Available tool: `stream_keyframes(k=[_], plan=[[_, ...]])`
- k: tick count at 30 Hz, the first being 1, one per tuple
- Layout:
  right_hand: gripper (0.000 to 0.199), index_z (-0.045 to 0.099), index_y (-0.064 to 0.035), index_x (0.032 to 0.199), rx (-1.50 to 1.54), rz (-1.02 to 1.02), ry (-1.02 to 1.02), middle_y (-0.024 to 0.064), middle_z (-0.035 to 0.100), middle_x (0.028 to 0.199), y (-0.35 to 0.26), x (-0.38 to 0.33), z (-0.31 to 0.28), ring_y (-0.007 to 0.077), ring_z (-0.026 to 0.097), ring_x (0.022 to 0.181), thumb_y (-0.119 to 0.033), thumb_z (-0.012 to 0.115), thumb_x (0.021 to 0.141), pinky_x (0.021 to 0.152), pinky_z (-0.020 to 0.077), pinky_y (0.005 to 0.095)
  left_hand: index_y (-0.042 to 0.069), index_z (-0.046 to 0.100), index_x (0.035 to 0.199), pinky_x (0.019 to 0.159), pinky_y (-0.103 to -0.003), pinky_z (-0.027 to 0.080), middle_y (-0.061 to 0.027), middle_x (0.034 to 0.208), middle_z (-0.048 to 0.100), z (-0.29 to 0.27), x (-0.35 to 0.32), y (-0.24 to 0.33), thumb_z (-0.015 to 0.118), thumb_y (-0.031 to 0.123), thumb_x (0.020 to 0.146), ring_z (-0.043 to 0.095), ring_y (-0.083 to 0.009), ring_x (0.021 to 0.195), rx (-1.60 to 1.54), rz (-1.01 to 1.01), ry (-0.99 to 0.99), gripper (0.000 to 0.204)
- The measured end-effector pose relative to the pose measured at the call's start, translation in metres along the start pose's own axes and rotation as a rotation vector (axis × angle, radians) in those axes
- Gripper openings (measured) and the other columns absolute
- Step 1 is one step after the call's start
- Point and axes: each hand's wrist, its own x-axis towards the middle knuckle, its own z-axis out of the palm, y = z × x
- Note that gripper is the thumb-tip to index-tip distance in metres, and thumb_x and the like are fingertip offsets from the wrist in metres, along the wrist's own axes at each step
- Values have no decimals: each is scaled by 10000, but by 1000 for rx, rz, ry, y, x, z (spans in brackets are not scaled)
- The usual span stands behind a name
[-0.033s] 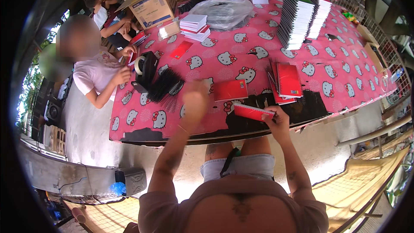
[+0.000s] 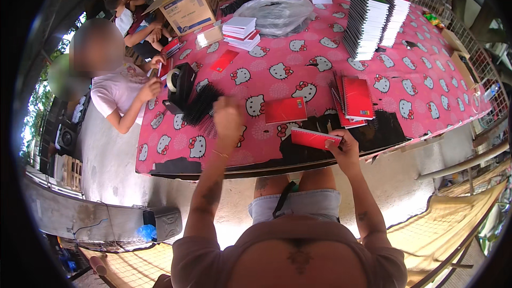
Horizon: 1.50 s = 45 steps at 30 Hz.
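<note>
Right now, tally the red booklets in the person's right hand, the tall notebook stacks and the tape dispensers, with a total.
Red booklet in the right hand: 1
Tall notebook stacks: 2
Tape dispenser: 1
Total: 4

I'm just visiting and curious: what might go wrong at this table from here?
1. The black spiral coils lie in a loose heap close to the left hand, so they might tangle or scatter if brushed.
2. The tall notebook stack with the green top could topple if the table were bumped hard.
3. The red booklet is gripped at one end by the right hand, so it might slip or twist.
</note>
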Motion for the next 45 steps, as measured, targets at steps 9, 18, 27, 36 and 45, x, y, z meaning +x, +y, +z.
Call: stream_keyframes(k=[9, 18, 27, 36, 45], plan=[[289, 666, 5, 1210, -194, -41, -223, 104, 707, 1092, -4, 9, 6, 150, 641, 1005, -41, 665, 925, 892, 492, 285, 31, 659, 1065, 823, -391, 533, -152, 1075, 643, -10, -8, -25, 576, 165, 964, 638, -343, 957, -190, -103, 107, 188], [290, 668, 17, 1205, -196, -28, -239, 109, 704, 1105, 3, 14, 6, 138, 635, 1008, -63, 682, 927, 905, 488, 273, 9, 703, 1102, 607, -304, 532, -132, 959, 696, -63, -43, 87, 686, 39, 900, 678, -224, 746, -1042, 92, -174, 205], [270, 669, 16, 1187, -152, -33, -249, 92, 692, 1114, 4, 14, 6, 135, 621, 1026, -78, 686, 934, 919, 476, 271, -3, 690, 1098, 622, -275, 538, -117, 956, 701, -54, -35, 88, 699, 46, 897, 682, -189, 761, -1004, 47, -241, 208], [273, 681, -2, 1194, -104, 52, -285, 85, 701, 1094, -14, 5, 3, 126, 616, 999, -83, 690, 933, 896, 483, 274, 73, 630, 1153, 683, -383, 520, -105, 1057, 632, -49, -8, 75, 729, 168, 873, 657, -262, 859, -974, 419, -419, 312], [304, 648, -1, 1246, 11, 38, -44, 63, 691, 1074, -35, -10, 15, 80, 607, 905, -37, 651, 945, 798, 507, 241, -56, 391, 1448, 1081, -688, 231, -254, 1489, 391, -66, -62, 127, 510, 603, 913, 374, -448, 1363, -242, 533, -139, 857]])
